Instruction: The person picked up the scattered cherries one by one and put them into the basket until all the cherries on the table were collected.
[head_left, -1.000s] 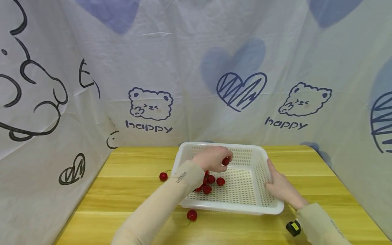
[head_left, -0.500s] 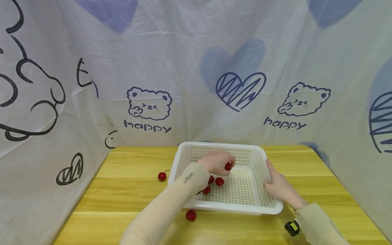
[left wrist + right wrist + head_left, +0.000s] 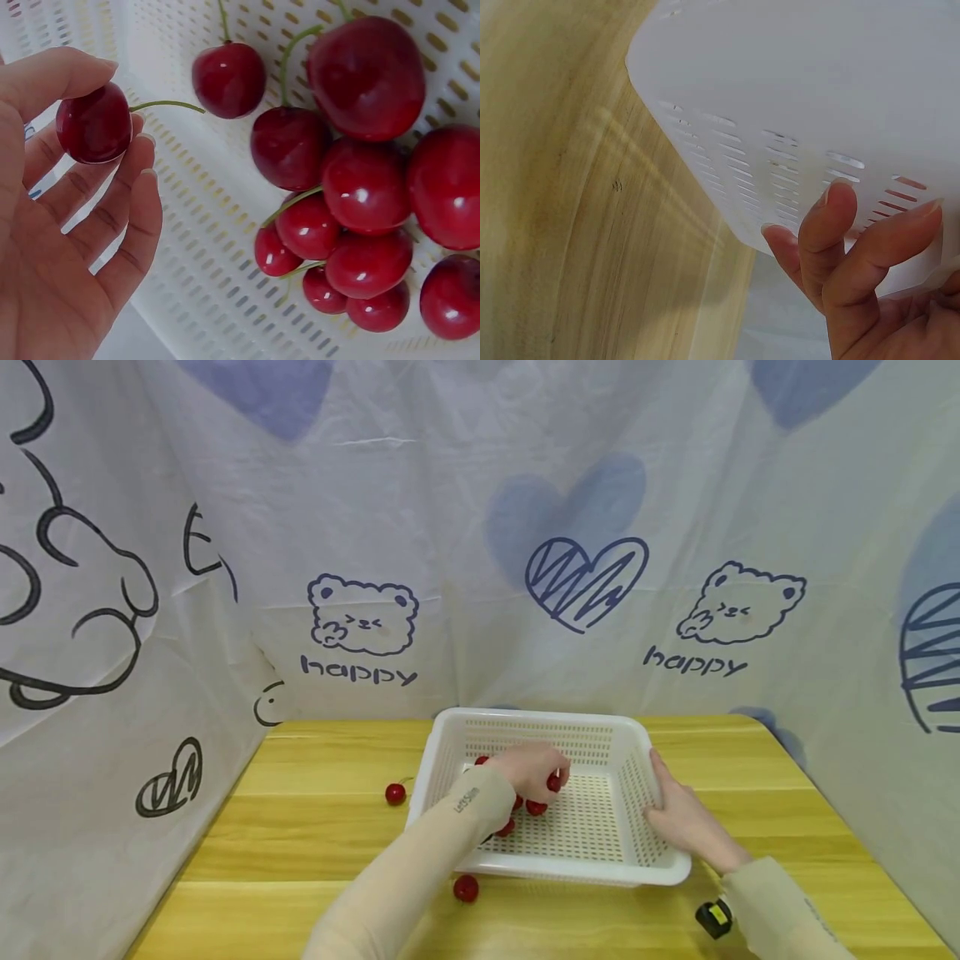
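Inside the white perforated plastic basket [image 3: 547, 867], my left hand [image 3: 528, 768] pinches one cherry [image 3: 94, 126] between thumb and fingers, its green stem pointing away from the palm. Close by in the left wrist view, a cluster of loose cherries [image 3: 367, 186] lies on the basket floor. In the head view that hand and its sleeve hide part of the cluster. My right hand [image 3: 686, 817] grips the basket's right side at the rim. Its bent fingers [image 3: 829, 217] show against the slotted outer wall in the right wrist view.
One cherry [image 3: 395, 793] lies on the wooden table [image 3: 322, 827] left of the basket, and another cherry [image 3: 466, 887] in front of it. A small black object with a yellow label [image 3: 714, 918] is beside the right sleeve. A patterned white cloth [image 3: 465, 527] hangs behind the table.
Still pinching the cherry, my left hand has moved a little right and lower into the basket. My right hand keeps its hold on the basket's side. The view has shifted slightly.
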The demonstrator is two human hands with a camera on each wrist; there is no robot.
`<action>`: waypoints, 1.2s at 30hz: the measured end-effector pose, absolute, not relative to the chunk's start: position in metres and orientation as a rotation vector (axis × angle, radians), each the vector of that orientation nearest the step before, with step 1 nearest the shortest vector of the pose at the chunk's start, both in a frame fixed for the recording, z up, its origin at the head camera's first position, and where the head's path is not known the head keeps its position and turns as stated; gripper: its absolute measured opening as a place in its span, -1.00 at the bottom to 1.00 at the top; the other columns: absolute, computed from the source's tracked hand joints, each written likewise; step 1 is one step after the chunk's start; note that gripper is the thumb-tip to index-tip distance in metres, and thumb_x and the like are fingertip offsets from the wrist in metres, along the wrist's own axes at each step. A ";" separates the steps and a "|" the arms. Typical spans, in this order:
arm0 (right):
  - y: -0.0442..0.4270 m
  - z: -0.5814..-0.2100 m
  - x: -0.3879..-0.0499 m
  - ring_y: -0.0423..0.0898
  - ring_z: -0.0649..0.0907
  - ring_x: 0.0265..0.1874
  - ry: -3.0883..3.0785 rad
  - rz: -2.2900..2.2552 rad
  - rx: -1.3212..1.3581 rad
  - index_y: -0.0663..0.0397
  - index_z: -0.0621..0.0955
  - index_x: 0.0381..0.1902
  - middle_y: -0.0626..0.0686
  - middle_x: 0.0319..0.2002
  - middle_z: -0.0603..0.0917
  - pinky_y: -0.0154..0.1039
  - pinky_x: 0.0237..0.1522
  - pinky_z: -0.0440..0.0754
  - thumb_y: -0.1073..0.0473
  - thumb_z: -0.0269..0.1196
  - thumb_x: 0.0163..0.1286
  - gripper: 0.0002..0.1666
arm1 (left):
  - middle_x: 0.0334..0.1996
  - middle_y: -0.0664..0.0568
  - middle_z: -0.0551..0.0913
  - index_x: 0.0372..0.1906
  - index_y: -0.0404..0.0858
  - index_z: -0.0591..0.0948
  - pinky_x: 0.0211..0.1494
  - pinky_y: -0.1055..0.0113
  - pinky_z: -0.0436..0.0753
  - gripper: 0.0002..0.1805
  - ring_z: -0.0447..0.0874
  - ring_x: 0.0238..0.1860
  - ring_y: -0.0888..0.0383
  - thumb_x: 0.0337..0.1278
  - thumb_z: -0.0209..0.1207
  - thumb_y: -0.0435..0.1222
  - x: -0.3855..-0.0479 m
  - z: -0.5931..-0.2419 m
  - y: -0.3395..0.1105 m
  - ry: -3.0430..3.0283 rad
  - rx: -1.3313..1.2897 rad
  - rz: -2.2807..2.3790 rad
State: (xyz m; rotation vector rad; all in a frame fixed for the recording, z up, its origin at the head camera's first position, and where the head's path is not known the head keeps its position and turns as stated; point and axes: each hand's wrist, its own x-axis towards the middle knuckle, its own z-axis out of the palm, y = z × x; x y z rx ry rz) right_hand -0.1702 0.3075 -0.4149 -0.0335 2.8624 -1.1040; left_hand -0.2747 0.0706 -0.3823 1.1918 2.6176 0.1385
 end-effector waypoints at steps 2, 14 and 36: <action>0.307 -0.415 -0.170 0.08 0.77 -0.34 2.861 -1.106 -0.032 0.25 -0.35 0.59 0.72 0.36 0.16 -0.16 -0.45 0.77 0.37 0.09 0.26 0.15 | -0.45 0.20 0.58 -0.29 -0.02 0.61 -0.33 0.47 0.49 -0.92 0.50 -0.40 0.27 0.20 0.32 -0.21 -0.275 -0.385 0.070 2.623 1.177 0.131; 0.307 -0.415 -0.169 0.35 0.71 -0.04 2.893 -1.057 -0.043 0.32 -0.31 0.58 0.70 0.39 0.14 0.01 -0.20 0.80 0.38 0.07 0.22 0.14 | -0.53 0.22 0.51 -0.39 -0.01 0.60 -0.41 0.47 0.41 -0.88 0.47 -0.45 0.28 0.11 0.35 -0.20 -0.279 -0.398 0.065 2.648 1.161 0.080; 0.308 -0.417 -0.170 0.25 0.75 -0.16 2.894 -1.069 -0.050 0.29 -0.34 0.58 0.72 0.36 0.17 -0.07 -0.31 0.80 0.38 0.08 0.22 0.16 | -0.42 0.20 0.54 -0.33 -0.02 0.62 -0.31 0.41 0.44 -0.85 0.49 -0.34 0.24 0.12 0.38 -0.12 -0.271 -0.394 0.051 2.688 0.943 0.019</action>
